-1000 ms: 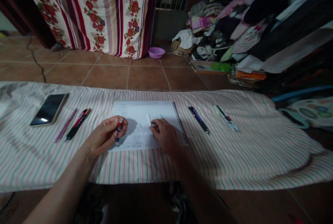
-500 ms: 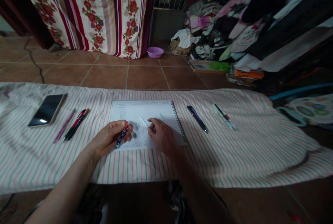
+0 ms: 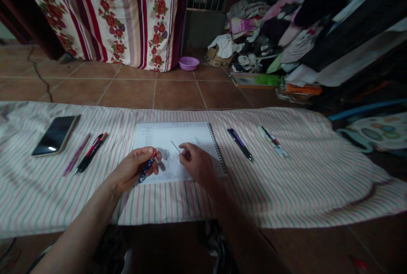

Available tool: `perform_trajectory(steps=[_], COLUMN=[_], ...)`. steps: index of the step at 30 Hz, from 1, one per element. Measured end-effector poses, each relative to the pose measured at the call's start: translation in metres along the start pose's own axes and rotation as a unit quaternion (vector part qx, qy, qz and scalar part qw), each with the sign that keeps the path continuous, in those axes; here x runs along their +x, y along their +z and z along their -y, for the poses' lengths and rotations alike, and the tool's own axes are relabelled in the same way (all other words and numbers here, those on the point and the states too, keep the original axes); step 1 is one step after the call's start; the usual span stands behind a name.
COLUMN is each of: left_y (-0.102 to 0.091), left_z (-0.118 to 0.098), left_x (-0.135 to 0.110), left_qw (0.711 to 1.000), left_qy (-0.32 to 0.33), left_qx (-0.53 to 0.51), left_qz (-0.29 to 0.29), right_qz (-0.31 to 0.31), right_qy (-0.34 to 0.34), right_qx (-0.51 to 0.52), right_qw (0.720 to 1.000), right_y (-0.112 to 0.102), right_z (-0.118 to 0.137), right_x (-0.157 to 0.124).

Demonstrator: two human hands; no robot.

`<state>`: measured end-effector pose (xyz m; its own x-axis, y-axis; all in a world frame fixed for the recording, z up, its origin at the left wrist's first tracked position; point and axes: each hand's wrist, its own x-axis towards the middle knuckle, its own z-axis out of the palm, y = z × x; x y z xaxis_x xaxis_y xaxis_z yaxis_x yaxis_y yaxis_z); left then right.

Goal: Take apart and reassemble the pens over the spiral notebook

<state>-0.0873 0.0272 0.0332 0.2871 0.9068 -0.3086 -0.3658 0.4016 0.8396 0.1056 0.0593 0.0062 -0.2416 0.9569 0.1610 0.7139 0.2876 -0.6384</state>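
Note:
My left hand [image 3: 139, 166] is closed around a dark blue pen [image 3: 146, 171] with a red end, held slantwise over the left side of a spiral notebook [image 3: 181, 131]. Between the thumb and fingers of my right hand [image 3: 196, 160] is a thin white rod [image 3: 175, 146], which looks like a pen refill and points up and left. A small pale greenish piece [image 3: 196, 140] lies on the page just beyond the right hand. The hands are apart, both above the notebook, and the page carries faint print and shadows.
Left of the notebook lie a phone [image 3: 56, 135], a pinkish pen [image 3: 76, 154] and black-and-red pens [image 3: 91, 153]. To its right are a dark purple pen [image 3: 240, 144] and a pale pen [image 3: 273, 141]. A striped cloth [image 3: 286, 193] covers the low surface; a purple basin [image 3: 189, 63] stands beyond.
The fingers of my right hand have curled in a little more around the white rod. My left hand keeps its grip on the pen. The whole view has shifted slightly.

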Motion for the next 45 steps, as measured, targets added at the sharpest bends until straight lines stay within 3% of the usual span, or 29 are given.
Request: perform_trajectory(steps=[3, 6, 8, 13, 19, 28, 33, 40, 45], left_y=[0.0, -0.001, -0.001, 0.0, 0.001, 0.001, 0.003, 0.001, 0.002], left_z=[-0.001, -0.002, -0.002, -0.001, -0.004, -0.002, 0.0, 0.0, -0.004], left_x=[-0.001, -0.001, 0.0, 0.0, -0.001, 0.004, 0.007, 0.008, 0.007], left_qw=[1.0, 0.999, 0.999, 0.999, 0.996, 0.973, 0.97, 0.96, 0.94], left_qy=[-0.001, 0.006, 0.01, 0.019, 0.054, 0.168, 0.177, 0.198, 0.227], left_qx=[0.019, 0.025, 0.027, 0.033, 0.067, 0.133, 0.145, 0.181, 0.248], left_qz=[0.012, 0.022, 0.027, 0.03, 0.022, -0.081, -0.085, -0.081, -0.051], right_qz=[-0.002, 0.003, 0.004, 0.019, -0.003, -0.006, 0.004, -0.027, -0.054], right_qy=[0.06, 0.119, 0.15, 0.188, 0.211, 0.185, 0.157, 0.149, 0.154], right_qx=[0.199, 0.388, 0.45, 0.515, 0.62, 0.697, 0.716, 0.686, 0.693], right_qw=[0.978, 0.914, 0.88, 0.836, 0.756, 0.693, 0.68, 0.712, 0.702], right_y=[-0.002, -0.005, -0.008, -0.014, -0.019, -0.025, -0.029, -0.03, -0.031], right_z=[-0.003, -0.004, -0.005, -0.007, -0.003, -0.007, -0.007, -0.001, 0.0], right_x=[0.004, 0.006, 0.006, 0.006, 0.009, 0.01, 0.009, 0.005, 0.006])
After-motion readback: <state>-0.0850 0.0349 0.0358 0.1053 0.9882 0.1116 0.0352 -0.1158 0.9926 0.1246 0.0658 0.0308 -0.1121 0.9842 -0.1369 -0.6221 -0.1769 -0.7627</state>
